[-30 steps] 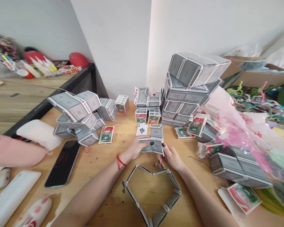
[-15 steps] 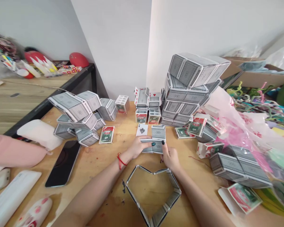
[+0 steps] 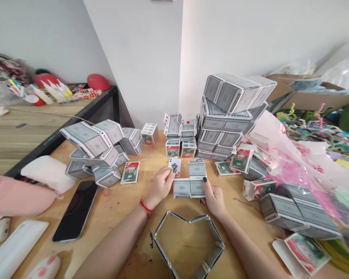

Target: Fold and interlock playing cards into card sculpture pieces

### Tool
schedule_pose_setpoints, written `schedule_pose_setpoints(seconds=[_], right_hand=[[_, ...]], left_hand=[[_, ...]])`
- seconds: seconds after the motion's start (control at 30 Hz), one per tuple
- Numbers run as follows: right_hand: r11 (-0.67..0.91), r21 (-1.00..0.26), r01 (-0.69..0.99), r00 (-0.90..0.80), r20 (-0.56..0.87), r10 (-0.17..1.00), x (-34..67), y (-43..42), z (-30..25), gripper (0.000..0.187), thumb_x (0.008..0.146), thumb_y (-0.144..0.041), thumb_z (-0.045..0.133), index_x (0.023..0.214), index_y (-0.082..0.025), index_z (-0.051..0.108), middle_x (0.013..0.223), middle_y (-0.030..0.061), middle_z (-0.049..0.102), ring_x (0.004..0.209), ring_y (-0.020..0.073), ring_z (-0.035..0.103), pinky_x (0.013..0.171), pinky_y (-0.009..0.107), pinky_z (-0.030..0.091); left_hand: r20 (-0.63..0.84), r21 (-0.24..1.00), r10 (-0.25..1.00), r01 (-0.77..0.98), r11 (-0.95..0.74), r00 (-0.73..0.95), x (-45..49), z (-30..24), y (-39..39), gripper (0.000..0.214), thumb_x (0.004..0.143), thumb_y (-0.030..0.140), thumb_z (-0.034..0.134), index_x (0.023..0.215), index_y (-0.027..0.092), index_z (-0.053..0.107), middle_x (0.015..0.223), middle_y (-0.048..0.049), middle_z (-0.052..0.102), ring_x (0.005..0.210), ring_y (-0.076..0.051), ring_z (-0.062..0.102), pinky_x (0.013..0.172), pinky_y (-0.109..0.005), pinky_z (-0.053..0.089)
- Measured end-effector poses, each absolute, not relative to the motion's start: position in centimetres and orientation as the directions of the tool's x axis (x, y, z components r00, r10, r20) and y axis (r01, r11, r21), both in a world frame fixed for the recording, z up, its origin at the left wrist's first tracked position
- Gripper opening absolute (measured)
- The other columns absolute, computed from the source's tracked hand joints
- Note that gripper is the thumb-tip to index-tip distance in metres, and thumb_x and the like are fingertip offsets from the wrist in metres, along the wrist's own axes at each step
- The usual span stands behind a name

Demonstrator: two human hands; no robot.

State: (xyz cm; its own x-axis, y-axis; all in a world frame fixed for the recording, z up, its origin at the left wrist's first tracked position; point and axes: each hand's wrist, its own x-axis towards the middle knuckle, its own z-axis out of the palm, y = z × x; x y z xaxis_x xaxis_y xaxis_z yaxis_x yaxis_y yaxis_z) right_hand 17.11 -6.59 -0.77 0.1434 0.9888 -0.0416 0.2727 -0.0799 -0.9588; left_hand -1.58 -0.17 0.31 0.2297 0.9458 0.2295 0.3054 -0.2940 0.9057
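Observation:
My left hand point(image 3: 160, 185) pinches the ace of spades card point(image 3: 175, 166) by its lower edge, just above the table. My right hand point(image 3: 213, 197) grips the right end of a folded strip of grey-backed cards point(image 3: 189, 187), thumb on top; one segment point(image 3: 197, 169) of the strip stands up behind it. A heart-shaped frame made of folded cards point(image 3: 189, 246) lies on the wooden table point(image 3: 128, 201) right below both hands, between my forearms.
A tall stack of card blocks point(image 3: 231, 112) rises behind, with small card boxes point(image 3: 173, 148) beside it. More card blocks point(image 3: 94, 143) lie left, a black phone point(image 3: 75, 209) near them. Another person's pink sleeve point(image 3: 14, 195) rests at far left. Pink plastic bag point(image 3: 282, 155) and card blocks point(image 3: 296, 211) crowd the right.
My left hand let go of the card strip and took hold of the ace of spades. My right hand keeps the strip, which now lies flatter. The view tilted down slightly.

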Motion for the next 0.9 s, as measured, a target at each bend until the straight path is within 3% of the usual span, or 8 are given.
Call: schedule_pose_setpoints(seconds=[0.1, 0.17, 0.27, 0.4, 0.53, 0.73, 0.9], right_hand=[[-0.069, -0.957, 0.280, 0.134, -0.033, 0.991, 17.2, -6.7, -1.1, 0.063, 0.087, -0.055, 0.028, 0.037, -0.020, 0.042, 0.031, 0.0012, 0.041, 0.032, 0.0117, 0.040, 0.036, 0.023, 0.030], [-0.053, -0.954, 0.297, 0.139, -0.012, 0.990, 17.2, -6.8, -1.3, 0.062, 0.087, -0.054, 0.028, 0.037, -0.020, 0.041, 0.031, 0.0012, 0.042, 0.032, 0.0112, 0.040, 0.037, 0.023, 0.030], [-0.036, -0.944, 0.329, 0.148, 0.014, 0.989, 17.1, -6.8, -1.5, 0.062, 0.087, -0.053, 0.029, 0.036, -0.020, 0.039, 0.032, 0.0014, 0.043, 0.032, 0.0108, 0.040, 0.037, 0.023, 0.030], [-0.038, -0.931, 0.362, 0.133, 0.011, 0.991, 16.9, -6.8, -1.3, 0.063, 0.089, -0.051, 0.028, 0.035, -0.020, 0.041, 0.031, 0.0026, 0.045, 0.033, 0.0121, 0.044, 0.040, 0.023, 0.033], [-0.035, -0.923, 0.384, 0.130, 0.016, 0.991, 16.9, -6.8, -1.0, 0.065, 0.089, -0.049, 0.027, 0.034, -0.020, 0.043, 0.032, 0.0036, 0.048, 0.034, 0.0130, 0.047, 0.044, 0.023, 0.037], [-0.041, -0.917, 0.397, 0.144, 0.019, 0.989, 16.8, -6.8, -1.1, 0.068, 0.091, -0.048, 0.023, 0.034, -0.019, 0.046, 0.034, 0.0042, 0.051, 0.038, 0.0127, 0.050, 0.050, 0.022, 0.039], [-0.049, -0.933, 0.358, 0.186, 0.020, 0.982, 16.9, -6.6, -1.5, 0.063, 0.090, -0.050, 0.024, 0.041, -0.018, 0.049, 0.037, 0.0023, 0.050, 0.036, 0.0116, 0.046, 0.043, 0.022, 0.035]], left_hand=[[0.375, 0.763, 0.915, 0.511, -0.396, 0.149, -2.0, -0.2, 0.7, 0.020, 0.081, 0.031, 0.050, 0.089, 0.019, 0.063, 0.092, -0.0089, 0.061, 0.095, -0.023, 0.052, 0.089, -0.035, 0.037], [0.409, 0.672, 0.895, 0.604, -0.428, 0.179, -1.8, -0.7, 1.0, 0.030, 0.078, 0.031, 0.055, 0.105, 0.019, 0.057, 0.108, -0.0105, 0.057, 0.108, -0.025, 0.046, 0.096, -0.039, 0.034], [0.381, 0.499, 0.885, 0.745, -0.442, 0.269, -1.3, -1.4, 1.1, 0.048, 0.077, 0.033, 0.056, 0.122, 0.018, 0.046, 0.125, -0.0126, 0.048, 0.122, -0.028, 0.036, 0.103, -0.047, 0.025], [0.293, 0.335, 0.877, 0.818, -0.468, 0.381, -1.3, -1.9, 0.9, 0.044, 0.081, 0.033, 0.051, 0.124, 0.026, 0.046, 0.136, -0.0093, 0.039, 0.129, -0.028, 0.028, 0.105, -0.052, 0.018], [0.302, 0.353, 0.863, 0.793, -0.496, 0.405, -1.6, -1.9, 0.8, 0.037, 0.082, 0.028, 0.050, 0.119, 0.026, 0.051, 0.135, -0.0089, 0.041, 0.128, -0.026, 0.030, 0.106, -0.051, 0.019], [0.368, 0.485, 0.839, 0.687, -0.541, 0.401, -1.8, -2.1, 1.1, 0.038, 0.078, 0.012, 0.050, 0.115, 0.018, 0.049, 0.126, -0.0119, 0.048, 0.123, -0.026, 0.037, 0.104, -0.050, 0.027], [0.413, 0.605, 0.852, 0.603, -0.520, 0.321, -1.6, -2.3, 1.1, 0.046, 0.075, 0.005, 0.045, 0.120, 0.016, 0.042, 0.122, -0.0130, 0.049, 0.119, -0.024, 0.041, 0.098, -0.047, 0.036]])
